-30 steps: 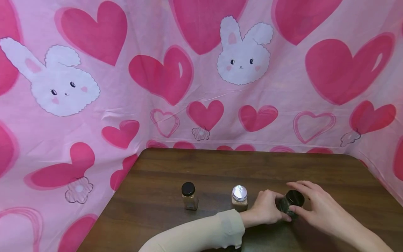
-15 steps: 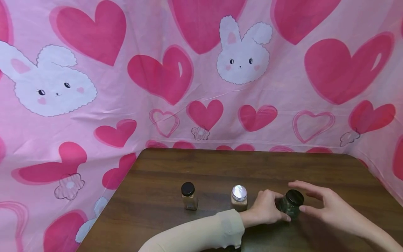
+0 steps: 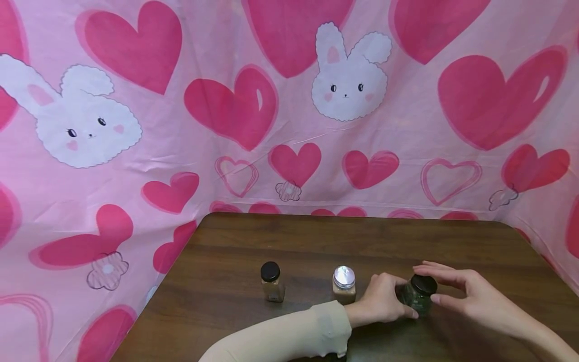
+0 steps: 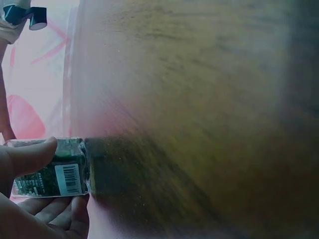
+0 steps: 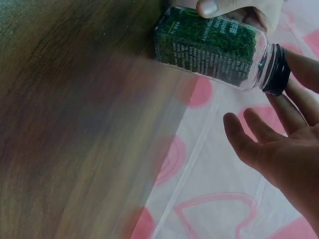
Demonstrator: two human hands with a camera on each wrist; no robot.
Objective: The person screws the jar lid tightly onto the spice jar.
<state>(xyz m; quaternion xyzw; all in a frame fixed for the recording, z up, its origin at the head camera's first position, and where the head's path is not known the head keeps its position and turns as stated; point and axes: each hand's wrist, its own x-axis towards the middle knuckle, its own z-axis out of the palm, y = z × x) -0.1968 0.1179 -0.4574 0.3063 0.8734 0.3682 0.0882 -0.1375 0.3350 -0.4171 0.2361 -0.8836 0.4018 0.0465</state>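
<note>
A square clear jar (image 3: 417, 301) of chopped green herbs stands upright on the table at the right. Its black screw lid (image 5: 279, 73) is on the neck. My left hand (image 3: 382, 300) grips the jar's body low down, thumb (image 4: 37, 155) on one side and fingers on the other, beside a barcode label (image 4: 70, 179). My right hand (image 3: 481, 302) comes from the right and pinches the lid between thumb and fingers. In the right wrist view its other fingers (image 5: 239, 134) stick out below the lid, off the jar. Printed text shows on the jar's side.
Left of the jar stands a silver-lidded jar (image 3: 344, 279) with tan contents, right behind my left wrist. Farther left is a black-capped bottle (image 3: 272, 282) with brown contents. Pink heart-and-rabbit cloth (image 3: 289, 120) hangs behind the brown table (image 3: 316, 236).
The right hand's fingers come off the lid and spread half a second ago, then close in on it again now. The left hand and the jar stay in place.
</note>
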